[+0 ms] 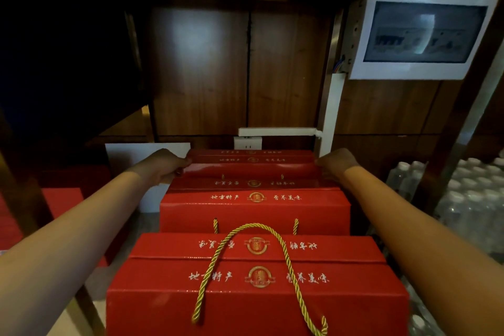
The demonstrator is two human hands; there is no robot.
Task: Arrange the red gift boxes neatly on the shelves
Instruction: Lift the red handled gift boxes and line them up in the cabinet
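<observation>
Row of red gift boxes runs away from the camera toward a dark wooden back panel [240, 68]; nearest box [256, 292] carries a gold rope handle [272, 234]. Left hand [163, 165] and right hand [336, 162] grip opposite ends of the far box [252, 170], fingers curled on its edges; bottled water [471, 199] stacked at right.

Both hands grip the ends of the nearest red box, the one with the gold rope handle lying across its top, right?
Not quite. The left hand and right hand grip the ends of a red box far back in the row. The nearest box, with the gold rope handle across its top, is untouched. The head view shows this.
</observation>
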